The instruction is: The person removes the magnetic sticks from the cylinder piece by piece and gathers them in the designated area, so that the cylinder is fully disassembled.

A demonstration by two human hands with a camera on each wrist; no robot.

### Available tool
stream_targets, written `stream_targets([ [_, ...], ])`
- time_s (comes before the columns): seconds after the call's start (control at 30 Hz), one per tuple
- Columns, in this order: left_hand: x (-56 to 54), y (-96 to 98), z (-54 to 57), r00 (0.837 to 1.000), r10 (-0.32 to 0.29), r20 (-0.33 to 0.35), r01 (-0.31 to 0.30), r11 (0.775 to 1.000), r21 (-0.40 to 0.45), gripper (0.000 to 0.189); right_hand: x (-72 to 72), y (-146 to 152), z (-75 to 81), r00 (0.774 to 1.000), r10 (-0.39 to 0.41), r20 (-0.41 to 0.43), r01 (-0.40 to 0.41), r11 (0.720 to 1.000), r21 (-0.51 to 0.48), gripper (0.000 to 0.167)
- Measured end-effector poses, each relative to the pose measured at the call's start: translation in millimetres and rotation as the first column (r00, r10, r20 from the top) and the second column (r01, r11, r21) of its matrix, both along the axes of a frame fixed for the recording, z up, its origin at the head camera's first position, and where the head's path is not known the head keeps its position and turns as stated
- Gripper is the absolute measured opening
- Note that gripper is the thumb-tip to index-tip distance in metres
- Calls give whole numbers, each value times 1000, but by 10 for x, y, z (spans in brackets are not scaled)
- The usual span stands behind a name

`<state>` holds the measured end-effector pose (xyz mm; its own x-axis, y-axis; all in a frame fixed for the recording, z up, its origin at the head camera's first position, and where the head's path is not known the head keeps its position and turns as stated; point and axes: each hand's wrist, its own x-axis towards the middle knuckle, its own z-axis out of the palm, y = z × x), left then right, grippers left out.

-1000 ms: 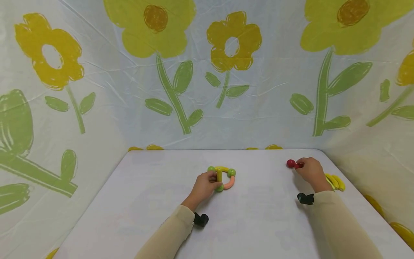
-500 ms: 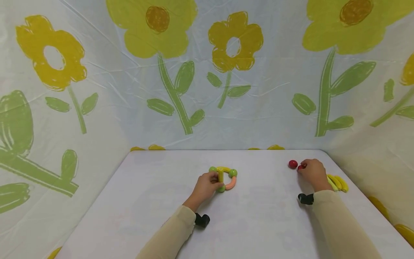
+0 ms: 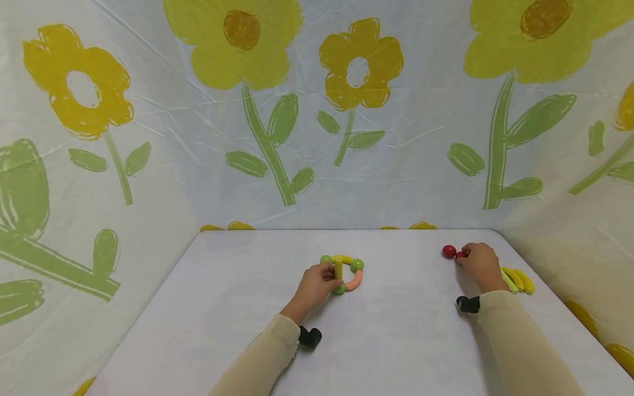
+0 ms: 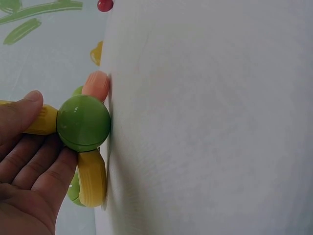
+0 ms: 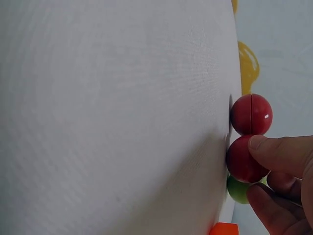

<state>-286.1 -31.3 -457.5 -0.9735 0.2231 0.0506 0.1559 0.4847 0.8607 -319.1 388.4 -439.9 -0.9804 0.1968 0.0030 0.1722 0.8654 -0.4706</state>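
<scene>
My left hand (image 3: 313,285) grips a straight yellow rod (image 3: 338,268) that stands upright on a glossy green ball (image 4: 83,122). This ball is a corner of a loop lying on the table, made of green balls, a curved yellow rod (image 3: 344,258) and a curved orange-pink rod (image 3: 354,281). At the far right, my right hand (image 3: 480,265) pinches a red ball (image 5: 243,159) between thumb and fingers, low at the tabletop. Another red ball (image 5: 251,114) with a seam sits right against it in the right wrist view. A green ball (image 5: 237,190) shows behind the fingers.
Several curved yellow rods (image 3: 522,280) lie by the right table edge, partly behind my right hand, with a pale green piece (image 3: 508,281). An orange piece (image 5: 224,229) shows low in the right wrist view. Flower-printed cloth (image 3: 416,187) stands behind the white table (image 3: 396,330).
The pinched red ball has shifted slightly beside the other red ball, first towards me, then back. My left hand keeps its grip on the upright rod. The head view has swung a little.
</scene>
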Motion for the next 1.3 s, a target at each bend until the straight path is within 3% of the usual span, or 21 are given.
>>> stream_targets([
  [0.27, 2, -4, -2, 1000, -8, -5, 8, 1000, 9, 24, 24, -37, 28, 1000, 10, -1, -9, 1000, 22, 47],
  [0.47, 4, -6, -25, 1000, -9, -27, 9, 1000, -8, 25, 33, -239, 98, 991, 81, -107, -72, 993, 89, 42],
  [0.57, 2, -4, -30, 999, -7, -33, 6, 1000, -8, 26, 36, -467, 144, 971, 146, -188, -126, 986, 114, 39],
  [0.73, 6, 5, -26, 1000, 0, -24, 0, 1000, -7, 25, 83, -1008, 234, 930, 270, -250, -254, 962, 97, 35],
  [0.87, 12, 15, -20, 1000, 4, -18, -4, 1000, -13, 23, 165, -1494, 289, 893, 371, -254, -394, 918, -47, 34],
  [1.0, 16, 19, -13, 1000, -2, -27, 1, 1000, -11, 21, 272, -1928, 332, 845, 467, -261, -525, 820, -230, 36],
  [1.1, 24, 22, -8, 999, -11, -47, 11, 1000, -3, 20, 345, -2185, 344, 813, 516, -272, -581, 755, -304, 36],
  [1.17, 36, 23, 8, 998, -10, -55, 10, 1000, 2, 19, 376, -2320, 343, 811, 514, -279, -584, 736, -342, 33],
  [1.3, 74, 48, 29, 996, 6, -87, -6, 1000, 6, 18, 399, -2470, 307, 830, 472, -296, -556, 733, -391, 30],
])
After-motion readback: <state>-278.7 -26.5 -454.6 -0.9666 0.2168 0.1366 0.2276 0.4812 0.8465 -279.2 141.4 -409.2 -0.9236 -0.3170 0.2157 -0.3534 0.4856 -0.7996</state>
